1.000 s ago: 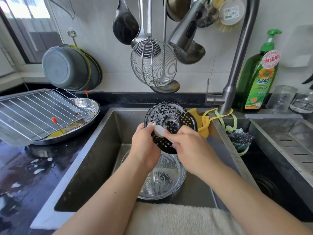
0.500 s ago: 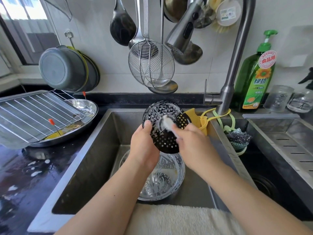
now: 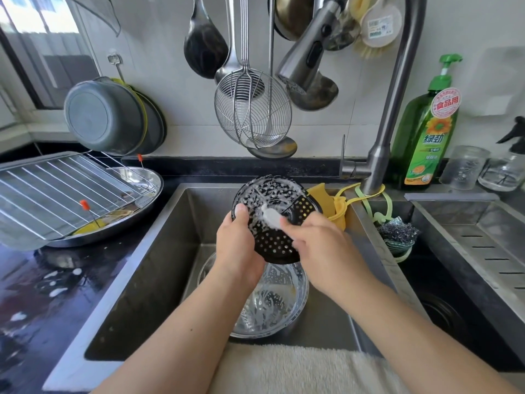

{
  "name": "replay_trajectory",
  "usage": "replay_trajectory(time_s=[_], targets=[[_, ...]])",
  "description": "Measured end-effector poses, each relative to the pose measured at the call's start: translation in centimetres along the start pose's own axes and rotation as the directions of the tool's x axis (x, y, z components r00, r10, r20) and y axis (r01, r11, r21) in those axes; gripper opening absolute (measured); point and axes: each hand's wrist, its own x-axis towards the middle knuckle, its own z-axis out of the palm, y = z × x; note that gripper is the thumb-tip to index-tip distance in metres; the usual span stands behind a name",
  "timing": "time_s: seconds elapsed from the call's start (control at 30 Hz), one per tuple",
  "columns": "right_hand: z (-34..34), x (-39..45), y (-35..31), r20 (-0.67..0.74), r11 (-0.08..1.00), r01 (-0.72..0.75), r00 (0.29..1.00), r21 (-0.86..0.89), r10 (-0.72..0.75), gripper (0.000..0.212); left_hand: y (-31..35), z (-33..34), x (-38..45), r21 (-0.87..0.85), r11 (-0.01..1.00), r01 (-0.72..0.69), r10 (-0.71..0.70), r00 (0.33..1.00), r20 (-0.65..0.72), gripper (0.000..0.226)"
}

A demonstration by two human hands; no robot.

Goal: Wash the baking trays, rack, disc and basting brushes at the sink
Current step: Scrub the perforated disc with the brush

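Over the sink (image 3: 159, 251), in the middle, a black disc (image 3: 272, 220) with many little holes is held up in the air. It is tilted, with its flat soapy face turned toward the person and its top edge leaning away to the far side. It is round, so it has no long side.

The left hand (image 3: 238, 245) grips the disc at its left edge. The thumb lies curled on the front face and the other fingers go behind, where they are hidden. The right hand (image 3: 318, 243) is at the right and bottom edge of the disc. Its fingers are curled round a small white scrubber (image 3: 271, 217) and press it on the middle of the disc. White foam covers the top half of the disc.

Right under the disc, a glass bowl (image 3: 295, 305) with foam in it sits on the sink floor. The sink has open room to the left of the hands. A yellow thing (image 3: 335, 203) hangs just beside the disc on the right. The tap head (image 3: 306, 52) hangs high above it.

Far left on the wet black tabletop (image 3: 42, 285), a wire rack (image 3: 42, 194) lies on a baking tray (image 3: 17, 231) and a round metal pan (image 3: 147, 189). A white towel (image 3: 298, 368) lies on the near edge.
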Motion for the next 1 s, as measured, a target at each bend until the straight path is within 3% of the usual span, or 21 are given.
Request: replay_trajectory(time_s=[0.07, 0.2, 0.37, 0.5, 0.67, 0.8, 1.0], targets=[[0.2, -0.1, 0.0, -0.011, 1.000, 0.020, 1.000, 0.000, -0.020, 0.058, 0.2, -0.1, 0.0, -0.019, 1.000, 0.009, -0.009, 1.000, -0.018, 0.026], [-0.8, 0.7, 0.7, -0.145, 0.974, -0.179, 0.977, -0.140, 0.159, 0.065, -0.3, 0.2, -0.3, -0.009, 1.000, 0.016, -0.016, 0.999, -0.032, 0.026], [0.4, -0.9, -1.0, 0.019, 1.000, 0.028, 0.999, -0.014, -0.027, 0.060, 0.0, -0.1, -0.2, -0.040, 0.999, 0.015, -0.017, 0.998, -0.062, 0.025], [-0.6, 0.6, 0.4, -0.126, 0.981, -0.164, 0.981, -0.104, 0.150, 0.063, -0.3, 0.3, -0.5, 0.009, 1.000, 0.005, -0.004, 0.998, -0.055, 0.026], [0.2, -1.4, -1.3, 0.016, 0.998, 0.045, 0.999, 0.036, -0.046, 0.056, 0.2, 0.0, -0.5, 0.044, 0.998, -0.040, 0.042, 0.998, -0.056, 0.025], [-0.7, 0.2, 0.2, -0.130, 0.983, -0.165, 0.980, -0.083, 0.153, 0.063, -0.1, 0.4, -0.7, 0.084, 0.994, -0.069, 0.072, 0.997, -0.036, 0.028], [0.0, -1.2, -0.7, -0.030, 0.998, -0.035, 0.999, -0.049, 0.033, 0.058, 0.0, 0.1, -0.2, 0.087, 0.990, -0.114, 0.122, 0.988, -0.098, 0.028]])
